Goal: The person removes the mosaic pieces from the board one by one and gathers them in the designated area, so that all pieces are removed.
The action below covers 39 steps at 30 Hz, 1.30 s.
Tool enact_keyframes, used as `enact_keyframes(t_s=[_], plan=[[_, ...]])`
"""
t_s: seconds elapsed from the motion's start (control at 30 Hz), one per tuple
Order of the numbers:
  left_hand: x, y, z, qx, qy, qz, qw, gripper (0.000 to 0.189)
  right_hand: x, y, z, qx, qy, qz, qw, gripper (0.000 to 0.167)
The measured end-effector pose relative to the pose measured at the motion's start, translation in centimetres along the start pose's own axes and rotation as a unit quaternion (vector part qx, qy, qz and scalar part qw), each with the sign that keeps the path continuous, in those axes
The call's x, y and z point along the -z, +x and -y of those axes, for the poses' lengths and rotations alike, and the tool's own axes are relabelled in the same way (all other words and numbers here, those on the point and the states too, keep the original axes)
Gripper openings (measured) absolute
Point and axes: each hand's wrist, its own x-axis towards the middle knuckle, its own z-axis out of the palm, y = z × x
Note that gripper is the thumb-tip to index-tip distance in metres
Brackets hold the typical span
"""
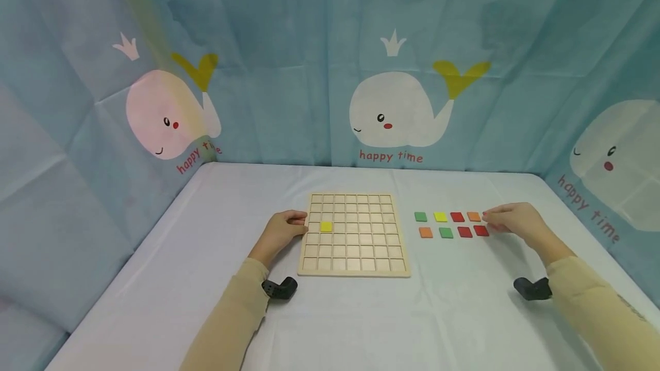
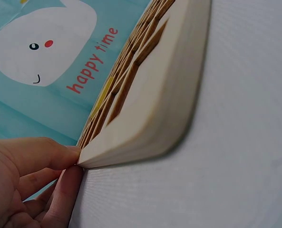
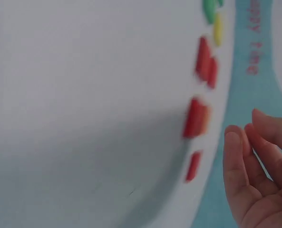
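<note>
A light wooden grid board (image 1: 353, 239) lies on the table, with one yellow square tile (image 1: 326, 227) in a cell on its left side. My left hand (image 1: 282, 232) grips the board's left edge. In the left wrist view the fingers (image 2: 41, 154) meet at that edge. Over the right end of two rows of tiles hovers my right hand (image 1: 515, 223). The right wrist view shows a gap between its thumb and fingers, with nothing held. Closest to it are an orange tile (image 1: 474, 217), a red tile (image 1: 482, 231) and another red tile (image 3: 193, 166), mostly hidden in the head view.
Further left in the rows lie green (image 1: 420, 217), yellow (image 1: 440, 217), red (image 1: 457, 217) and orange (image 1: 425, 232) tiles. A white cloth covers the table (image 1: 371, 319). Blue curtains (image 1: 289, 113) with whale prints stand behind and at both sides.
</note>
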Motion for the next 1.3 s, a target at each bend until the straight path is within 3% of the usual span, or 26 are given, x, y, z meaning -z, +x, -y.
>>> enact_keyframes(t_s=[0.23,0.4,0.7,1.0,1.3], plan=[[0.0,0.1,0.1,0.004,0.003,0.001,1.0,0.041,-2.7,-2.0,4.6,0.075,0.01,0.033,0.9966,0.064],[0.1,0.2,-0.1,0.004,0.002,0.008,1.0,0.041,-5.4,-2.6,7.3,0.081,0.036,0.046,0.995,0.058],[0.1,0.2,-0.2,0.004,0.001,0.01,0.9999,0.041,-9.8,-1.8,11.2,0.109,0.096,0.065,0.9873,0.042],[0.1,-0.1,-0.1,-0.002,0.007,0.004,1.0,0.04,-14.4,-1.8,14.2,0.145,0.14,0.095,0.9749,0.032],[0.0,-0.2,-0.2,-0.002,0.004,0.005,1.0,0.041,-17.1,-2.5,16.3,0.159,0.2,0.134,0.9575,0.033]])
